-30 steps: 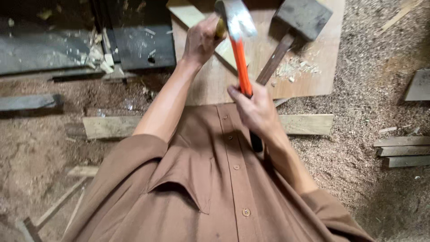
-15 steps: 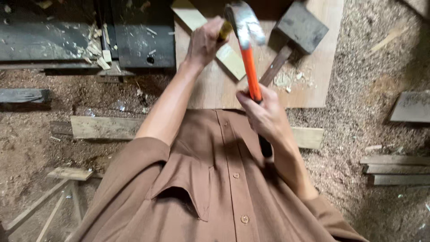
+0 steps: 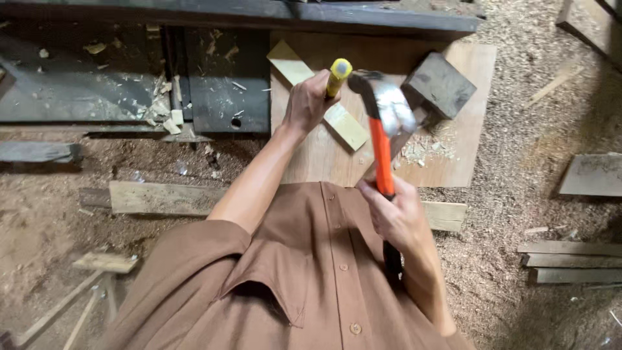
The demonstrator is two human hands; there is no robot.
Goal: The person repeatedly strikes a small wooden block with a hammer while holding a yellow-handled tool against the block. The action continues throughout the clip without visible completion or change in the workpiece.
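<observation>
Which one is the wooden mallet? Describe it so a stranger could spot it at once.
Start at the light plywood board lying on the sawdust-covered floor. Near its far right part lies the wooden mallet, beyond the hammer raised in the right hand. Its dark, square block head sets it apart from the hammer's shiny metal head and orange handle, and from the yellow-handled tool in the left hand.

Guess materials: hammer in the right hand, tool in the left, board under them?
Hammer: shiny grey head, likely polished steel; glossy orange handle, probably fibreglass or plastic. Left hand tool: smooth yellow handle, likely plastic; its blade is hidden. Board: flat pale brown wood sheet, possibly plywood, unfinished.
</observation>
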